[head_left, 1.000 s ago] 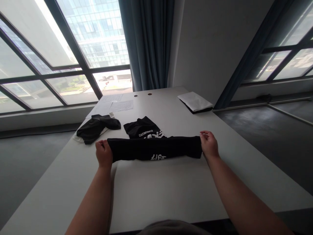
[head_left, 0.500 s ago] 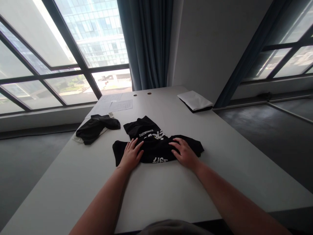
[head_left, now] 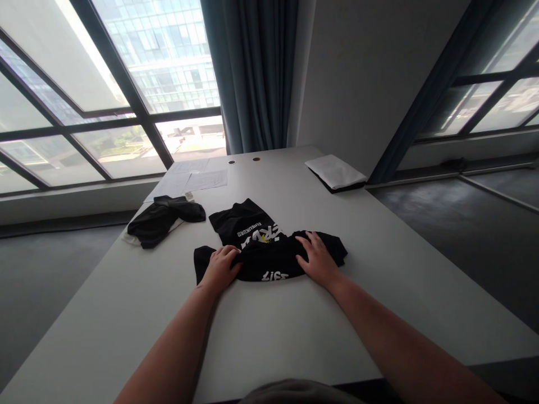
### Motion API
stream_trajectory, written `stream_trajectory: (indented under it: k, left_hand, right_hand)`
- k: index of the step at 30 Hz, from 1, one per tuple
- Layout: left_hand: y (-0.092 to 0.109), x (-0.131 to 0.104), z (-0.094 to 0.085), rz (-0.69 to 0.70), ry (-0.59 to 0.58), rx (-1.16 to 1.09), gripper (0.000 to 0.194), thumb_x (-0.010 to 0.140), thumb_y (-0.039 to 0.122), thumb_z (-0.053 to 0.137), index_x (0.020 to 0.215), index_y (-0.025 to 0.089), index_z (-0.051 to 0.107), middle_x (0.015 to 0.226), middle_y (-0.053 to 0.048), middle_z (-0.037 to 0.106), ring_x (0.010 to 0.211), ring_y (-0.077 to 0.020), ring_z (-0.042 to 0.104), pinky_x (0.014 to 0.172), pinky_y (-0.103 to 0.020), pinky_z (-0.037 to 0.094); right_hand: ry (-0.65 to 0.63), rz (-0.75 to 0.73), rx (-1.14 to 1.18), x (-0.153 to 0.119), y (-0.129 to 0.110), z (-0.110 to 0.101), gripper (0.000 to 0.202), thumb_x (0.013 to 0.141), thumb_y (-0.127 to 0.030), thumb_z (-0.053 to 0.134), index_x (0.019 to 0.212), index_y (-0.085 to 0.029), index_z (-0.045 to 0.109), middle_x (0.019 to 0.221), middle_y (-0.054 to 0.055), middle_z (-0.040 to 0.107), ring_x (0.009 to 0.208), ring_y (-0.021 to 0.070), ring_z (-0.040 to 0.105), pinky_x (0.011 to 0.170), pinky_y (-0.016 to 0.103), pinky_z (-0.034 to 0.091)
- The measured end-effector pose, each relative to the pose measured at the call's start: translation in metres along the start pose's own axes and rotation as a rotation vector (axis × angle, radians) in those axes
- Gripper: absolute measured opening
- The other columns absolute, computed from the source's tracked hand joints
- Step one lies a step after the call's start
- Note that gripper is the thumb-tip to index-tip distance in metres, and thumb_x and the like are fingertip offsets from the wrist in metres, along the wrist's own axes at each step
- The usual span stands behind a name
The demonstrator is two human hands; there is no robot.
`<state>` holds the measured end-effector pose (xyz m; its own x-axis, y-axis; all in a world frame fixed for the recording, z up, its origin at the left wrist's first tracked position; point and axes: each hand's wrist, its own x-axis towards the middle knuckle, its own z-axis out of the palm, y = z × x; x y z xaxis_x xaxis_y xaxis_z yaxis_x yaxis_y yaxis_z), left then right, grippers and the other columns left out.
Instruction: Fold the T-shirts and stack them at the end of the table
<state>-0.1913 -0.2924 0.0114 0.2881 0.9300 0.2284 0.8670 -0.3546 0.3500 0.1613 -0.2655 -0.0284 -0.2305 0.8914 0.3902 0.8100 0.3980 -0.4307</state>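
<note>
A black shirt [head_left: 269, 259] with white lettering lies partly folded on the white table [head_left: 261, 336], its near part doubled over the far part. A small yellow patch of print shows near the fold. My left hand [head_left: 219, 268] is on the left part of the folded cloth, its fingers curled together around the fabric. On the right part rests my right hand [head_left: 316, 260], fingers spread over the cloth and the thumb toward the middle.
A crumpled dark garment [head_left: 162, 221] with a white edge lies at the left. Behind it are paper sheets [head_left: 206, 179]. A white flat item [head_left: 334, 171] on something black sits at the back right. Two round holes show at the back.
My left hand's fingers have drawn in and gripped the cloth. The fold has shifted slightly toward me, uncovering more lettering and the yellow patch. My right hand has moved slightly up.
</note>
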Motion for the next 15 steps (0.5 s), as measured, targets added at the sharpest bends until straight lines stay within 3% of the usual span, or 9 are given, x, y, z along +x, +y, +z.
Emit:
stream_trajectory:
  k: [4,8,12,15]
  left_hand:
    - [-0.003,0.001,0.000,0.069,-0.013,-0.103,0.025,0.094,0.026,0.057,0.117,0.024,0.067,0.135,-0.009,0.068,0.130,-0.0285,0.058,0.115,-0.048,0.038]
    - [-0.001,0.002,-0.002,0.022,-0.038,-0.149,0.029,0.094,0.029,0.055,0.120,0.023,0.066,0.126,-0.012,0.072,0.119,-0.0303,0.065,0.106,-0.047,0.047]
    - [0.003,0.001,-0.006,-0.001,-0.024,-0.145,0.022,0.095,0.032,0.055,0.111,0.026,0.069,0.104,-0.009,0.075,0.099,-0.0287,0.070,0.090,-0.041,0.053]
    - [0.006,-0.001,-0.009,0.005,-0.007,-0.117,0.022,0.094,0.032,0.056,0.111,0.026,0.069,0.099,-0.008,0.075,0.096,-0.0290,0.071,0.088,-0.040,0.053]
  right_hand:
    - [0.013,0.112,-0.059,0.000,0.012,0.008,0.066,0.088,-0.038,0.066,0.150,-0.024,0.049,0.152,0.018,0.049,0.150,0.0431,0.031,0.119,0.066,0.027]
    - [-0.009,0.094,-0.046,0.002,0.014,0.003,0.067,0.087,-0.038,0.066,0.151,-0.028,0.048,0.148,0.015,0.055,0.141,0.0396,0.044,0.119,0.064,0.027]
    - [-0.063,0.008,0.027,0.005,0.009,-0.010,0.065,0.086,-0.031,0.065,0.149,-0.027,0.052,0.131,0.012,0.064,0.125,0.0336,0.057,0.113,0.054,0.039]
    - [-0.083,-0.041,0.106,0.007,0.007,-0.016,0.058,0.085,-0.026,0.064,0.142,-0.025,0.058,0.119,0.010,0.068,0.114,0.0303,0.061,0.104,0.047,0.048]
